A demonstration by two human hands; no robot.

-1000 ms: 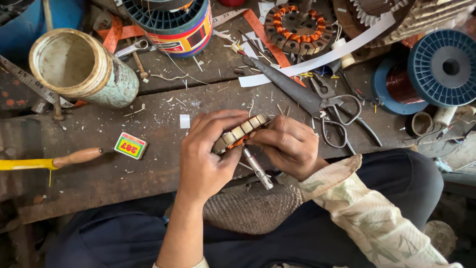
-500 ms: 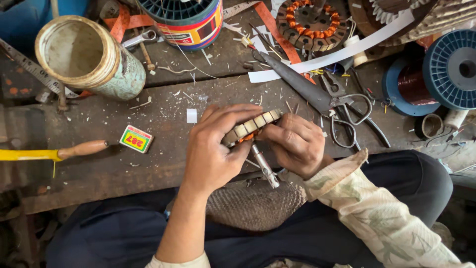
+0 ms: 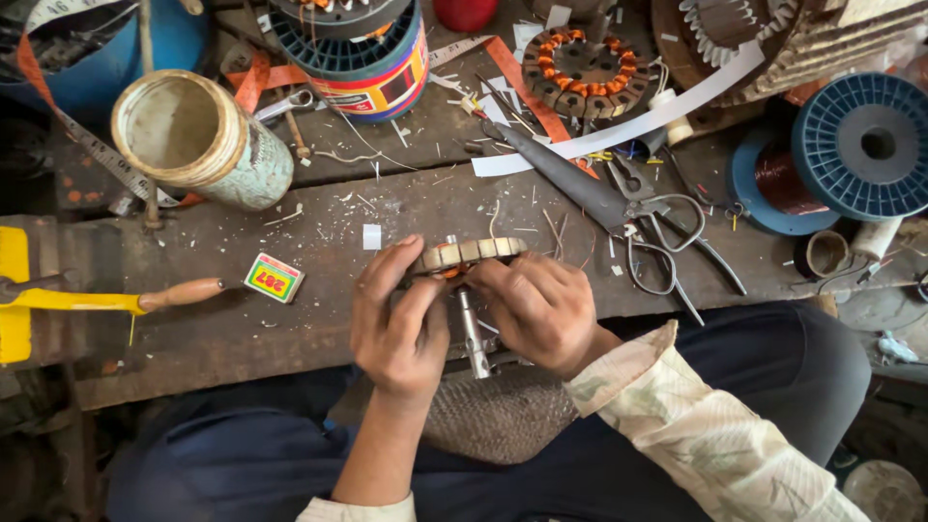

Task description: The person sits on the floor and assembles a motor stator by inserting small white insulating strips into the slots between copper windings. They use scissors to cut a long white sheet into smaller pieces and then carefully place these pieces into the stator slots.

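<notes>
Both hands grip the slotted motor core [image 3: 471,253] from either side, left hand [image 3: 396,324] and right hand [image 3: 536,307], its shaft [image 3: 473,333] pointing back toward the lap. Left of the grip lies a matchbox [image 3: 275,277], farther left a wooden-handled tool [image 3: 184,294]. Right of it lie scissors [image 3: 667,242]; beyond it, a tin can [image 3: 198,140].

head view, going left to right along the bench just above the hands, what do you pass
Wooden-handled tool → small matchbox → left hand → slotted metal core → right hand → scissors → blue wire spool
</notes>
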